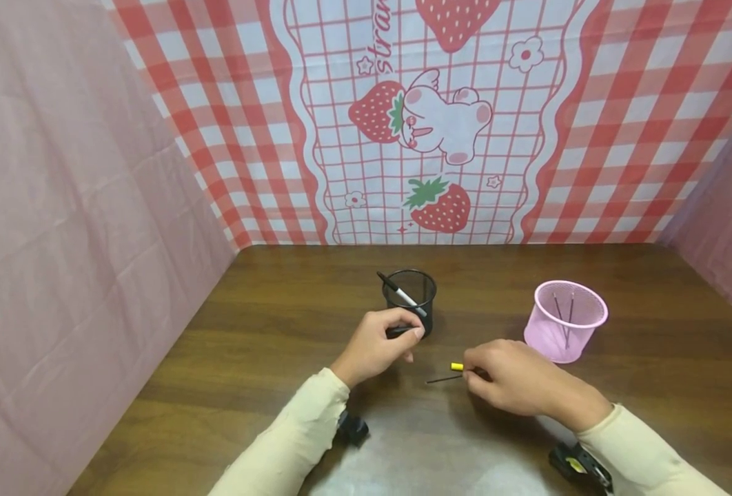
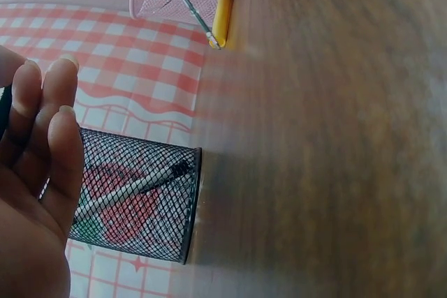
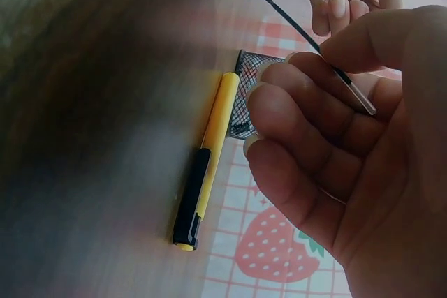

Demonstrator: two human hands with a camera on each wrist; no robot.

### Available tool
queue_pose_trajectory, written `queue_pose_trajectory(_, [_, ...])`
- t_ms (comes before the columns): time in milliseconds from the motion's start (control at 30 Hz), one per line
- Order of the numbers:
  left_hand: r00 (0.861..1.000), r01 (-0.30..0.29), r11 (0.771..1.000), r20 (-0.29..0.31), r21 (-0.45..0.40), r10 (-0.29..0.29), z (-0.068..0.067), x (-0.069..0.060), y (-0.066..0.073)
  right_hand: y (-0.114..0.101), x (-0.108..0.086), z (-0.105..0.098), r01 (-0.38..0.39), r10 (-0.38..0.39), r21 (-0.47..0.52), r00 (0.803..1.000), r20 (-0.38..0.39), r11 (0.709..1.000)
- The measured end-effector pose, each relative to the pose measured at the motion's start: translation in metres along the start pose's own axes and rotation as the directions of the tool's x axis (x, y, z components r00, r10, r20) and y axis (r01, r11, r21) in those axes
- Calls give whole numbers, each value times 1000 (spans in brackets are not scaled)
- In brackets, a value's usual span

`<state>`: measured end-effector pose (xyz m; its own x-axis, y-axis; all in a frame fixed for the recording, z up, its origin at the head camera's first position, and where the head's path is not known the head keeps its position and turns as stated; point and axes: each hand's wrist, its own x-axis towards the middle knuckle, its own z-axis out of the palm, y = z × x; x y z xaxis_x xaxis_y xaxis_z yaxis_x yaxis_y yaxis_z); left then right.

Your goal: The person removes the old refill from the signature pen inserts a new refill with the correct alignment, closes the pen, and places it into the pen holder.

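Note:
My left hand (image 1: pixel 375 346) pinches a dark pen-like stick (image 1: pixel 397 332) between thumb and fingers, just in front of the black mesh cup (image 1: pixel 430 324). Most of that stick is hidden by the fingers. A white marker with black ends (image 1: pixel 403 294) leans inside the cup. Between thumb and index finger, my right hand (image 1: pixel 521 379) pinches a thin pen refill (image 3: pixel 290 22), dark with a clear end, just above the table. Below this hand a yellow pen with a black clip section (image 3: pixel 220 120) lies on the wood, mostly covered in the head view.
To the right stands a pink mesh cup (image 1: pixel 546 337) with two thin dark refills (image 1: pixel 569 317) in it. The brown wooden table (image 1: pixel 267 358) ends at a strawberry-print checked cloth (image 1: pixel 248 172). Pink cloth (image 1: pixel 93 241) hangs at both sides.

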<state>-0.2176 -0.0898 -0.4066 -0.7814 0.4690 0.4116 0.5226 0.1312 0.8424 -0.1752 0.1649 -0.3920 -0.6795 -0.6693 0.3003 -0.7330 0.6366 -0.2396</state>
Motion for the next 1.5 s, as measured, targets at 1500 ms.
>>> queue_pose_trajectory(1500, [1000, -8, 999, 0, 31, 8, 0, 0, 0, 2, -4, 0, -42, 45, -24, 986, 158, 999])
